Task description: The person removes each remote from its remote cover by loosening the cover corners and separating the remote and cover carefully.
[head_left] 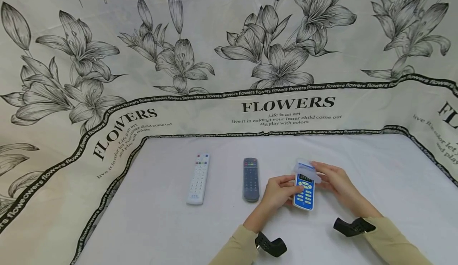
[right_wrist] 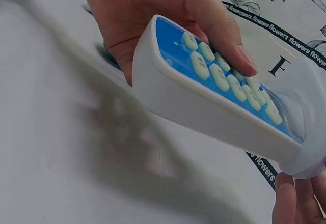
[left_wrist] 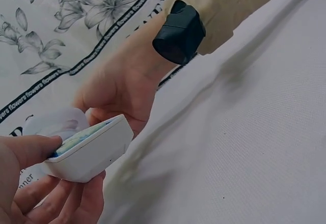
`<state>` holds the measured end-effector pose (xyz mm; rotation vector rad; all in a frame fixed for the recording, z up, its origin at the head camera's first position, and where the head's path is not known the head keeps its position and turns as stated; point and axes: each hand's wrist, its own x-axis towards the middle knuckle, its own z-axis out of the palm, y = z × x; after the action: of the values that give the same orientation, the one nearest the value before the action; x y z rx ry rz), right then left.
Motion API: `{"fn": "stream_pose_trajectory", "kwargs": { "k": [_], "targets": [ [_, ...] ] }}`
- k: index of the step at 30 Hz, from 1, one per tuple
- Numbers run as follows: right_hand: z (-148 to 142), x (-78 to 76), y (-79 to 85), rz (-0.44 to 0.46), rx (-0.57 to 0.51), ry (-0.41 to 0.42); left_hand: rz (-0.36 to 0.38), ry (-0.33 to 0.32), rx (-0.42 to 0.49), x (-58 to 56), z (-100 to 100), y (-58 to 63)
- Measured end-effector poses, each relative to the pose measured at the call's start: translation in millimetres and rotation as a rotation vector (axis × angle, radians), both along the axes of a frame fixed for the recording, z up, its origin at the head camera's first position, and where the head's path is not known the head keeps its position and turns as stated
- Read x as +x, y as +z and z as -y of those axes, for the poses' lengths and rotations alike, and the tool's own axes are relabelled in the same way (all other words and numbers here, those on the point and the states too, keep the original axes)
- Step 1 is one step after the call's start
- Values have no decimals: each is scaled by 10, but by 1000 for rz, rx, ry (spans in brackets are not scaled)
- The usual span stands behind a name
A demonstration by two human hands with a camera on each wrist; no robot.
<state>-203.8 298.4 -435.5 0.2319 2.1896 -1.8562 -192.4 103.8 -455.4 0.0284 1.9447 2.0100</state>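
Note:
A white remote control (head_left: 304,199) with a blue face and pale buttons is held above the table. My left hand (head_left: 276,193) grips its lower part, thumb on the buttons and fingers underneath, as the left wrist view also shows on the white casing (left_wrist: 94,158). Over the remote's top end sits a translucent soft cover (head_left: 301,167), leaving most of the buttons bare. My right hand (head_left: 336,181) pinches this cover from the right side. In the right wrist view the cover (right_wrist: 308,112) is bunched around the far end, and right fingertips (right_wrist: 285,198) show below it.
A dark grey remote (head_left: 251,179) lies on the white table (head_left: 154,233) just left of my left hand. Farther left lies a white remote (head_left: 198,179). A flower-printed cloth (head_left: 200,115) rises behind the table. Black wrist cameras (head_left: 273,247) sit on both sleeves.

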Motion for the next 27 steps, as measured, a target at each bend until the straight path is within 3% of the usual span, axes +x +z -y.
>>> {"fn": "stream_pose_trajectory", "kwargs": {
  "k": [5, 15, 22, 27],
  "targets": [
    [-10, -36, 27, 24, 92, -26, 5, 10, -15, 13, -7, -24],
    [-34, -113, 95, -18, 56, -67, -7, 24, -32, 53, -37, -9],
    [-96, -161, 123, -54, 181, 4, -5, 34, -44, 87, -53, -7],
    [-124, -198, 120, -61, 157, 29, -16, 29, -47, 93, -53, -8]
  ]
}}
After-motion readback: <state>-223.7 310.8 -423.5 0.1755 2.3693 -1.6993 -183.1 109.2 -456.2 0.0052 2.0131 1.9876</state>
